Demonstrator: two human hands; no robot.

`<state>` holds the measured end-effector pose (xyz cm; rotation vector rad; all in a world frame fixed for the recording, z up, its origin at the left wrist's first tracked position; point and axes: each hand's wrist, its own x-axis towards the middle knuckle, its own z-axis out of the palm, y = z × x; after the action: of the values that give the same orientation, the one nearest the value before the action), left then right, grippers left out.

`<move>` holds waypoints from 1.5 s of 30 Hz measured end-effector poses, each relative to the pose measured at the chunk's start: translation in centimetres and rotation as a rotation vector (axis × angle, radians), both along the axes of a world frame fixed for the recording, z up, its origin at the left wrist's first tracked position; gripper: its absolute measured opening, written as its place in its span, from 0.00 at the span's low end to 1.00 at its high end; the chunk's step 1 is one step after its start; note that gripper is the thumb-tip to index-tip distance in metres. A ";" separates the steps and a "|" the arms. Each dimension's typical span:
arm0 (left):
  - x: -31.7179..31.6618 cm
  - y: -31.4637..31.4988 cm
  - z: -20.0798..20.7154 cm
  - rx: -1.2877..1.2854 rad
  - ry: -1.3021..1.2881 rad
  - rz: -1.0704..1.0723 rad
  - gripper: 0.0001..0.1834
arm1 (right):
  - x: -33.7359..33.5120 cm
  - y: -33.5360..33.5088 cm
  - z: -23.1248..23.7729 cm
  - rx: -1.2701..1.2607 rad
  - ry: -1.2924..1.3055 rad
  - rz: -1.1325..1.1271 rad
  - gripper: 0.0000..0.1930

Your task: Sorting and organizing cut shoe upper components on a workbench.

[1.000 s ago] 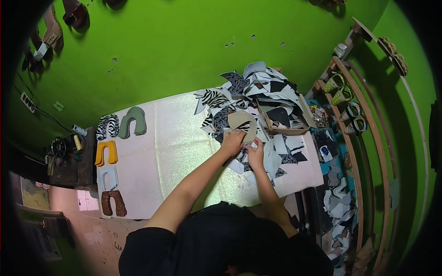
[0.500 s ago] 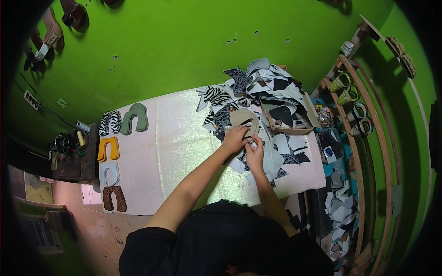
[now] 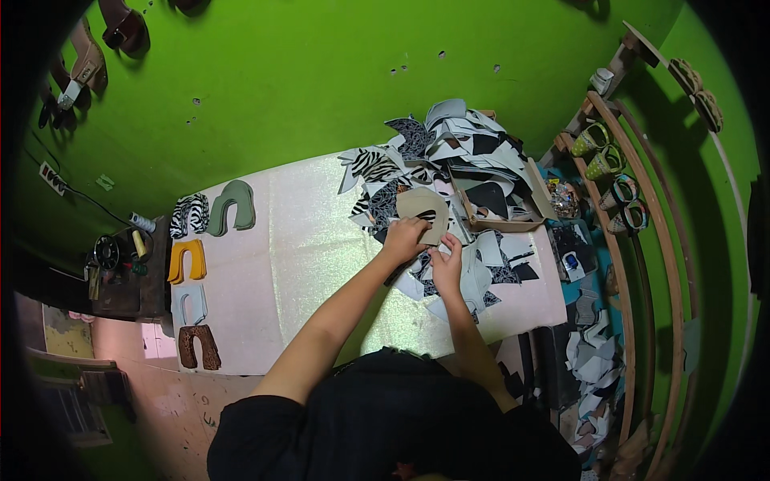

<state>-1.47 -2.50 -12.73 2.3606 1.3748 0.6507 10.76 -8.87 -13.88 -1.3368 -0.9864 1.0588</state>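
Between my hands is a tan, U-shaped shoe-upper piece [image 3: 434, 205], its curved end pointing away from me. My left hand [image 3: 405, 238] is closed on one of its legs, at the left. My right hand [image 3: 446, 263] has bent fingers at the near end of the other leg and pinches it there. Whether the piece is one layer or a stack cannot be made out. Beneath and around it lie loose cut scraps [image 3: 473, 280] in white, grey, zebra stripe and dark patterns.
Stacks of U-shaped pieces line the table's left side: zebra [image 3: 189, 216], green [image 3: 233, 207], yellow [image 3: 187, 262], white [image 3: 189, 305], leopard [image 3: 199, 347]. An open cardboard box [image 3: 509, 227] and a heap of cut pieces [image 3: 473, 144] stand at the back right. A wooden rack [image 3: 642, 200] holds sandals.
The tan piece has turned and shifted slightly between my hands, and its opening shows more clearly. My left hand has moved slightly left. The view has shifted a little.
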 end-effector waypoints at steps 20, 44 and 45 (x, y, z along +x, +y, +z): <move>0.3 -0.1 0.3 -0.062 -0.071 0.030 0.23 | 0.1 1.1 -0.7 -0.085 0.122 -0.032 0.26; -2.7 2.4 1.8 -0.252 -0.711 0.054 0.20 | -0.5 -0.2 0.0 -0.062 0.272 0.024 0.19; -3.2 1.9 3.3 -0.469 -0.903 0.006 0.20 | -0.4 -0.2 0.1 -0.067 0.254 0.013 0.19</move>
<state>-4.63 -0.55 -9.42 1.3953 0.9601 1.0700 10.32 -9.09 -13.79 -1.2148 -0.7772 1.2466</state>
